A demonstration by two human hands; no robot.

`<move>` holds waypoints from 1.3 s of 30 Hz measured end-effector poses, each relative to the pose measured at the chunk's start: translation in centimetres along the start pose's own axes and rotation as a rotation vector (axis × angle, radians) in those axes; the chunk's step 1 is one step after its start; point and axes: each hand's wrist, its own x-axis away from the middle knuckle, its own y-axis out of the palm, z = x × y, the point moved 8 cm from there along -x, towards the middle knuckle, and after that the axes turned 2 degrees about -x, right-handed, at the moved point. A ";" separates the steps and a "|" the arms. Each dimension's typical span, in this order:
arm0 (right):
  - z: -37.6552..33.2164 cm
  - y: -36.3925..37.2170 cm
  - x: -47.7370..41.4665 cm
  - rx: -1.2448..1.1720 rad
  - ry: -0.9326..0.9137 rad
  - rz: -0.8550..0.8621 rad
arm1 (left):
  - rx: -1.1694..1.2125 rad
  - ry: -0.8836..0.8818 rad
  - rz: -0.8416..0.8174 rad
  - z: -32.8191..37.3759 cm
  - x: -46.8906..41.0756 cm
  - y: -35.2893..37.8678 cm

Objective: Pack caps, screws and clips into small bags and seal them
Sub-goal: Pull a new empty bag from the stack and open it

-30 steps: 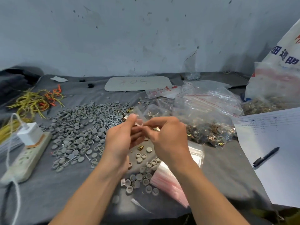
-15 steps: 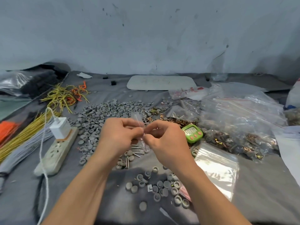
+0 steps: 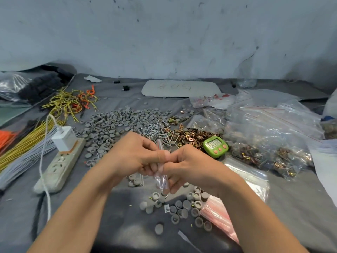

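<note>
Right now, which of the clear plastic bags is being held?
The small narrow bag pinched between left hand and right hand; the others, like the flat bag beside the right forearm, lie on the cloth.

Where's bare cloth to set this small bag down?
Bare cloth lies front right, between the flat bags and the paper, and front left, between the power strip and the loose caps. Mid-table is crowded: screws, clips, timer.

Caps (image 3: 116, 123) left of screws (image 3: 155, 132); clips (image 3: 189, 136) right.
</note>
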 end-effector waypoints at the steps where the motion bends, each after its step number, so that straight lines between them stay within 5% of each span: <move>1: 0.1 0.3 0.3 -0.022 0.014 -0.054 | -0.014 -0.003 -0.048 0.0 0.2 0.2; 6: -0.4 1.5 1.3 -0.055 -0.002 -0.200 | 0.018 0.025 -0.224 0.3 1.1 1.2; 21: -0.5 0.2 -0.7 -0.073 -0.009 0.207 | 0.054 -0.014 -0.110 -0.6 -0.1 -0.4; 25: 0.0 0.9 -1.0 -0.204 0.010 0.082 | 0.062 -0.028 -0.176 -0.7 0.3 -0.1; 33: 0.0 0.2 -1.1 0.077 -0.079 0.041 | -0.028 -0.068 -0.242 -1.6 1.1 0.8; 39: 0.1 1.3 -0.8 -0.188 0.007 -0.150 | 0.040 -0.059 -0.419 -1.2 1.7 1.5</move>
